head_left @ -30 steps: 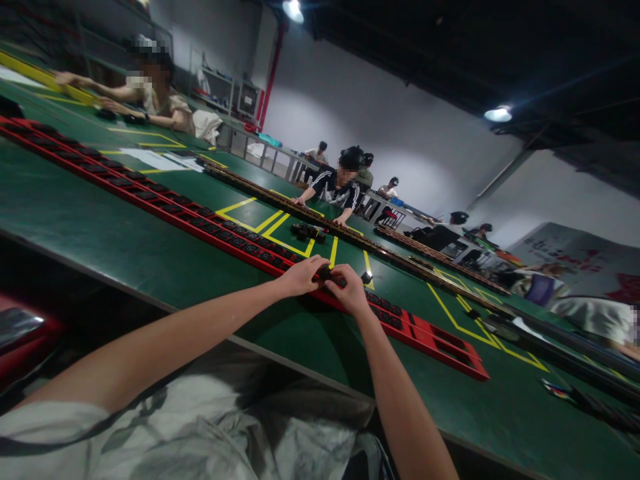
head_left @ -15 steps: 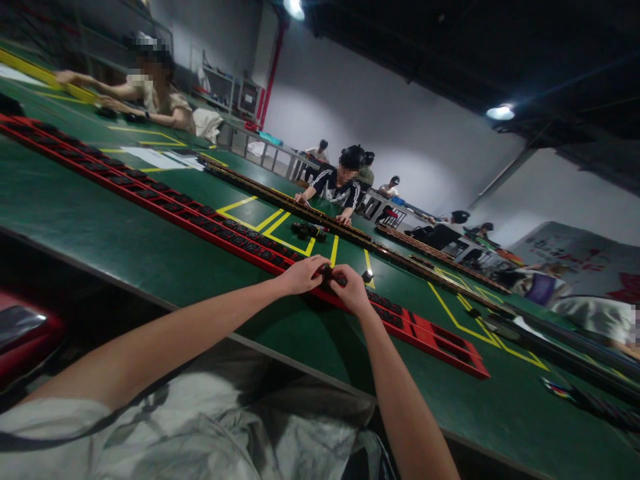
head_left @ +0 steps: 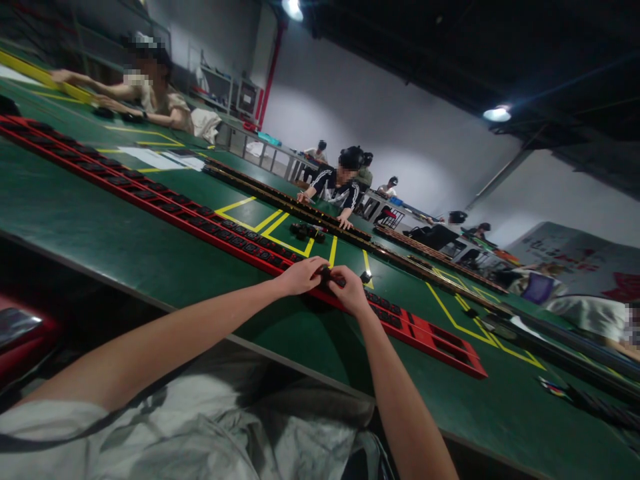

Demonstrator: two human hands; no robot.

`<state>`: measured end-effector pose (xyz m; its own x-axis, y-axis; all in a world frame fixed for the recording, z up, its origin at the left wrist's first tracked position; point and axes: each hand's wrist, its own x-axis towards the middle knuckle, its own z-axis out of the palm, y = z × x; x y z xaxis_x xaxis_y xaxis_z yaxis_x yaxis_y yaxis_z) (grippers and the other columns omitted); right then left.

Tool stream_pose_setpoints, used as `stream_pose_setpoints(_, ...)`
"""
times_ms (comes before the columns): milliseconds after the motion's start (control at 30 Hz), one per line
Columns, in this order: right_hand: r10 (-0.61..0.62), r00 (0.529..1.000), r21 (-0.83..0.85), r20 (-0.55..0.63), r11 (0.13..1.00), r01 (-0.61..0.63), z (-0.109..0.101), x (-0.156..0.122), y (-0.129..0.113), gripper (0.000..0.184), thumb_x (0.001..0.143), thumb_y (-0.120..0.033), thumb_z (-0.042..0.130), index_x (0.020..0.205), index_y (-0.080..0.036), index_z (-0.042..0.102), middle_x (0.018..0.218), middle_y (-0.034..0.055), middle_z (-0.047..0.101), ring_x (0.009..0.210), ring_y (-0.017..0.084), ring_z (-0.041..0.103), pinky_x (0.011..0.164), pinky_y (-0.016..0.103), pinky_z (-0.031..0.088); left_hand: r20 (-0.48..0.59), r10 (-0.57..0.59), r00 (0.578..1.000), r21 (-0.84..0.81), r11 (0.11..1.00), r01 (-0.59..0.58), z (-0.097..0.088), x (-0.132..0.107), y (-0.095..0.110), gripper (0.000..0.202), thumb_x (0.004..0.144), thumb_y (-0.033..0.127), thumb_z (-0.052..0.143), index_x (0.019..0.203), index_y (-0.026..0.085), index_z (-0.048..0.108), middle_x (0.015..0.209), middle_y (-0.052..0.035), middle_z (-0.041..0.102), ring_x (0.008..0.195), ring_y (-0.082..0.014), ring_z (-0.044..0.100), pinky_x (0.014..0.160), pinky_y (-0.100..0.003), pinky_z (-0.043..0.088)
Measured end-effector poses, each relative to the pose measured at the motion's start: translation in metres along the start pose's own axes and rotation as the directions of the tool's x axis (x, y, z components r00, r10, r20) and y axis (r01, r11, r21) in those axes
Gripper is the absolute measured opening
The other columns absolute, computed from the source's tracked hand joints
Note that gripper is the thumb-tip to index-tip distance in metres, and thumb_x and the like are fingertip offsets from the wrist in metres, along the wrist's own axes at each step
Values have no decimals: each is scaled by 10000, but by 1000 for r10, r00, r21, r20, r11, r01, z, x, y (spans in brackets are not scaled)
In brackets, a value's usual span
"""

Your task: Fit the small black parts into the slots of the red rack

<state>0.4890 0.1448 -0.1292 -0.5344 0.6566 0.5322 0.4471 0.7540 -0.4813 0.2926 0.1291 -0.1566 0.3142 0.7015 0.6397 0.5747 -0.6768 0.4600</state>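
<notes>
A long red frame (head_left: 453, 355) with two rows of black square pieces (head_left: 240, 233) runs slantwise across the green table (head_left: 210, 280). Over its middle, my left hand (head_left: 306, 275) and my right hand (head_left: 349, 287) meet from either side. Between their fingertips is a small black part (head_left: 325, 273), mostly covered by the fingers, so its exact kind is unclear. Both hands are closed around it, just above or against the frame. A small dark block (head_left: 367, 277) lies on the table just beyond my right hand.
Dark loose parts (head_left: 306, 231) lie past the frame among yellow tape lines. Farther back stretches a long dark rail (head_left: 285, 200), where a co-worker (head_left: 335, 183) has both hands. Another person (head_left: 160, 100) works at the far left. A bundle of wires (head_left: 555, 387) lies at right.
My hands stay at the same place on the frame with hardly any movement. Across the table, the co-worker's hands have shifted slightly on the dark rail.
</notes>
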Motion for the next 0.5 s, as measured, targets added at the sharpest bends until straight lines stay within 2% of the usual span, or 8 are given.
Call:
stream_pose_setpoints(100,-8,1000,-1,-1,1000,8,0,0,1,149,761,-199,592,909,-207,608,924,51,658,834,202,637,789,367,537,1,-6,1000,-6,1000,6,0,1,1,421,815,106,493,1226,178,547,1154,-77,622,1043,-199,600,972,-350,490)
stream_pose_setpoints(300,-12,1000,5,5,1000,12,-1,0,0,161,756,-204,587,914,-208,617,921,50,665,833,205,644,785,372,542,5,-31,1000,-11,999,31,-1,1,2,433,814,77,473,1225,181,559,1142,-73,638,1020,-197,616,940,-343,505)
stream_pose_setpoints(500,-3,1000,-5,14,1000,4,0,0,0,182,752,-202,595,933,-206,622,923,53,669,840,207,645,793,369,541,6,-38,999,4,999,38,-2,1,3,411,840,81,454,1230,167,553,1174,-85,640,1080,-202,607,978,-340,487)
